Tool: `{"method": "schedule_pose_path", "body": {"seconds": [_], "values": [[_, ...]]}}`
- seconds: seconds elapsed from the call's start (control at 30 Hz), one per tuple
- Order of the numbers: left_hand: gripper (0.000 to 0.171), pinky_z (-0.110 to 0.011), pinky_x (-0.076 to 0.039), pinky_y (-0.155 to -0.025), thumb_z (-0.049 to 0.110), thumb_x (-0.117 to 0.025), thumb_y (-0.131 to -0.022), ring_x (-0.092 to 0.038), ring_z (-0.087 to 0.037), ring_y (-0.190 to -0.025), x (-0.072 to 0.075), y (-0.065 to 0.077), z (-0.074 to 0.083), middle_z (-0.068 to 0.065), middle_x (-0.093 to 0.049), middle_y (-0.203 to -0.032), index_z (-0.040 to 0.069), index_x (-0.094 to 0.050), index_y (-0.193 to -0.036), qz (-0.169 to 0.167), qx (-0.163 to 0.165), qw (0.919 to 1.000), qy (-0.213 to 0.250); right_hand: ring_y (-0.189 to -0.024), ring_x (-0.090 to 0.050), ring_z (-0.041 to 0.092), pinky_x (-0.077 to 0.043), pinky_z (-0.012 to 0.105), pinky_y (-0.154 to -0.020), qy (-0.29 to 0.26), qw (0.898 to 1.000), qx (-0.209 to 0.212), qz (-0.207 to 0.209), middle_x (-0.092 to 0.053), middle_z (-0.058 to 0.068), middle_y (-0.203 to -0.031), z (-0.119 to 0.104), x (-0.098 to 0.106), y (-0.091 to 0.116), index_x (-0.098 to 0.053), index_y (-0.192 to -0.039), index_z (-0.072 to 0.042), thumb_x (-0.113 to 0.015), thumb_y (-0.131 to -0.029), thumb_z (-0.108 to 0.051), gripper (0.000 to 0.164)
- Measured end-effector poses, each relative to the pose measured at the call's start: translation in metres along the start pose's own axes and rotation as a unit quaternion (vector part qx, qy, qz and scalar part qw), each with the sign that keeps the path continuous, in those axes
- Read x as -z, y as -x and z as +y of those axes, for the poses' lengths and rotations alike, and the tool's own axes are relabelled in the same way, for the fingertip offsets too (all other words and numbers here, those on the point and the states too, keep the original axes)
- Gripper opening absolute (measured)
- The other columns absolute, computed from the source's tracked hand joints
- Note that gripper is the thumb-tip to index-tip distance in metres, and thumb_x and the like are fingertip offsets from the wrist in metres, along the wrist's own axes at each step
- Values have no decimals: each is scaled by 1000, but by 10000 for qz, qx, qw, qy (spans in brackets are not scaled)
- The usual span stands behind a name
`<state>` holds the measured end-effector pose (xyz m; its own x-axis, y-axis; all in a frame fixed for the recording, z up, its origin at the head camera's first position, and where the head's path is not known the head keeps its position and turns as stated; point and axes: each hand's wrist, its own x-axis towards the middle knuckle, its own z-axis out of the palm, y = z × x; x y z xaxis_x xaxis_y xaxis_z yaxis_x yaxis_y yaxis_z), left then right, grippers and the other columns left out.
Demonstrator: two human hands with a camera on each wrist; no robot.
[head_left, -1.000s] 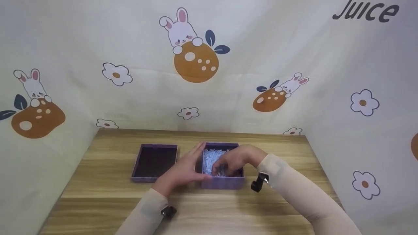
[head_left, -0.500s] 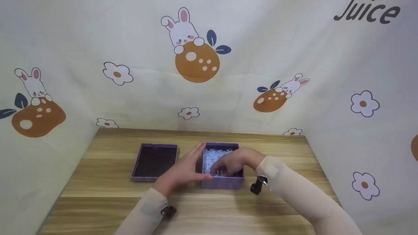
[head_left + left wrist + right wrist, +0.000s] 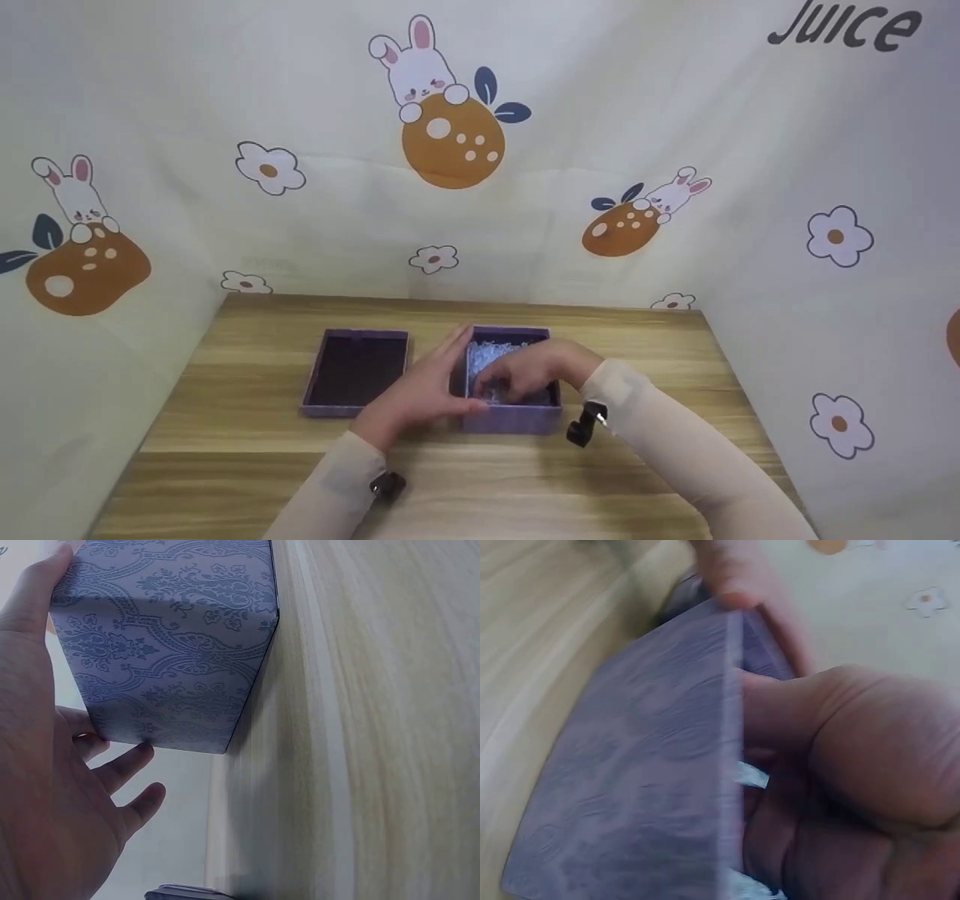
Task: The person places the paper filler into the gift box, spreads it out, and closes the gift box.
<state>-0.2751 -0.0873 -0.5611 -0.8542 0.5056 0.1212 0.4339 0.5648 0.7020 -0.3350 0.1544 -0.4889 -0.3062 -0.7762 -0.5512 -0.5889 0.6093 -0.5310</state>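
A purple patterned box [image 3: 514, 420] stands upright on the table, holding pale blue shredded paper [image 3: 491, 355]. My left hand [image 3: 420, 394] grips its left side, thumb at the near rim and fingers reaching the far corner. The left wrist view shows the box wall [image 3: 165, 637] spanned between thumb and fingers. Inside the box, my right hand [image 3: 525, 371] holds some of the shredded paper with curled fingers. From the right wrist view, strands of shredded paper [image 3: 751, 775] show beside those fingers; the fingertips are hidden behind the box's wall.
To the left of the box lies a shallow purple lid [image 3: 337, 412], its dark inside facing up. Both stand on a wood-grain table [image 3: 480, 487]. A printed cloth [image 3: 337, 225] with rabbits and oranges surrounds the table at the back and sides.
My right hand has shifted left within the box, its fingers moving through the shredded paper toward the near left corner. The left hand, box and lid have stayed in place.
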Motion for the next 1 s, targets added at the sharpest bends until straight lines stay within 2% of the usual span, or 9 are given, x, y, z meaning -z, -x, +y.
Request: {"method": "schedule_pose_path", "body": {"seconds": [0.1,0.23,0.37,0.5,0.63,0.8,0.9,1.0], "values": [[137,-54,-20,-134,79,-85,-80,-17,-32,-168,0,-1,1,2,-6,-185,21,-11,-180,-42,-5,10000,-31,-115,-59,15,-53,30,-100,69,9993,-362,18,-64,-2,-131,3,-4,-8,-64,-150,-18,-69,-97,-3,56],[135,-53,-21,-134,77,-85,-81,-17,-31,-168,1,-1,2,3,-6,-186,25,-9,-180,-50,-25,10000,-2,-113,-60,18,-55,32,-95,-24,9984,-557,77,-64,0,-127,3,-7,-14,-64,-149,-18,-70,-94,-4,57],[135,-52,-22,-134,77,-85,-81,-18,-30,-168,2,1,3,3,-6,-186,26,-8,-180,-55,-10,10000,16,-114,-59,17,-54,30,-95,21,9990,-431,91,-64,-2,-128,2,-8,-17,-65,-148,-17,-72,-92,-3,58],[135,-53,-21,-134,79,-84,-81,-18,-30,-168,1,1,2,2,-6,-186,26,-7,-180,-30,28,10000,-11,-116,-57,14,-51,28,-98,-28,9998,-171,-89,-62,-4,-132,3,-3,-14,-66,-145,-19,-74,-93,-4,54],[135,-53,-21,-134,79,-84,-81,-18,-30,-168,0,0,1,1,-7,-186,26,-7,-180,-28,23,10000,-36,-111,-60,13,-55,28,-91,-273,9992,51,-274,-63,-2,-131,3,7,-6,-67,-142,-22,-74,-93,-2,53],[136,-53,-23,-134,78,-85,-81,-20,-31,-168,0,0,1,1,-7,-186,25,-10,-180,14,27,10000,13,-107,-63,12,-57,30,-89,-402,9992,54,15,-68,-4,-124,2,19,0,-71,-137,-26,-74,-93,-2,51],[136,-54,-25,-133,78,-86,-80,-20,-30,-168,0,0,0,1,-7,-186,24,-11,-180,28,64,10000,34,-107,-64,14,-57,33,-91,-426,9988,46,242,-70,-1,-121,4,22,-3,-72,-135,-23,-76,-92,-1,48],[137,-53,-24,-134,78,-86,-80,-18,-30,-168,0,0,0,1,-5,-186,25,-9,-180,-27,54,10000,48,-108,-63,15,-57,35,-93,-192,9989,-129,400,-68,-3,-121,8,21,-9,-72,-133,-24,-79,-92,-7,44]]}}
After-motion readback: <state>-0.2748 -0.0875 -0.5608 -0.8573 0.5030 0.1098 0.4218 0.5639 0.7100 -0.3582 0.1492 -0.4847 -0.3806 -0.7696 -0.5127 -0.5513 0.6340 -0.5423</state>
